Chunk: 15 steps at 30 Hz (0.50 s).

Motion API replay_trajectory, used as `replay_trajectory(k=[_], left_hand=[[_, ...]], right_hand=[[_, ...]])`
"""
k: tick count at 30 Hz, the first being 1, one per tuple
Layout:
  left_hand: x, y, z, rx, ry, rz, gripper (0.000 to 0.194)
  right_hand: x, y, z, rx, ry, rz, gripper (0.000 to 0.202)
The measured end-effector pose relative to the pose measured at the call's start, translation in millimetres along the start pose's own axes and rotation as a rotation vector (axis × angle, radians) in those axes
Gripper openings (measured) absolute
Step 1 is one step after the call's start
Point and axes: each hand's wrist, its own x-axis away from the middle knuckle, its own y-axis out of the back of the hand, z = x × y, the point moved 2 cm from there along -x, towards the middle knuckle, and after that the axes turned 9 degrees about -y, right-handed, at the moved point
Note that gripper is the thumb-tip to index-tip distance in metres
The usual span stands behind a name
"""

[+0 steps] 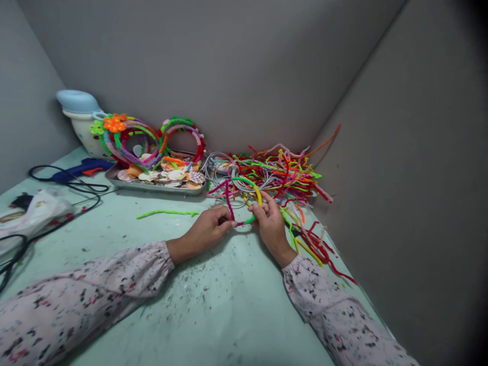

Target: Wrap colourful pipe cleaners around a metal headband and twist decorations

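Note:
Between my hands is a wire ring wrapped in green and yellow pipe cleaner (258, 195). My left hand (209, 229) pinches the ring's lower left, where a magenta pipe cleaner (228, 199) meets it; the magenta strand runs upward and bends at the top. My right hand (271, 223) grips the ring's right side, thumb and fingers closed around it. Just left of my left hand, a lime green pipe cleaner (168, 213) lies on the table. Behind the ring are loose grey wire hoops (217, 170), partly hidden by it.
A heap of coloured pipe cleaners (284, 170) lies against the back wall, with red strands (318, 244) at right. A metal tray (156, 188) holds shells and finished hoops (186, 127). At left are a blue glue gun (78, 170), black cord (86, 184), plastic bag (48, 208) and blue-lidded container (82, 122).

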Motion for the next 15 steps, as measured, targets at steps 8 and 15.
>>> replay_trajectory(k=[8, 15], left_hand=[[-2.4, 2.5, 9.1, 0.1, 0.144, -0.08, 0.021], [-0.6, 1.9, 10.5, 0.076, 0.117, -0.085, 0.02]], right_hand=[[13.7, -0.4, 20.0, 0.325, 0.298, -0.126, 0.034], [19.0, -10.6, 18.5, 0.422, 0.42, 0.198, 0.022]])
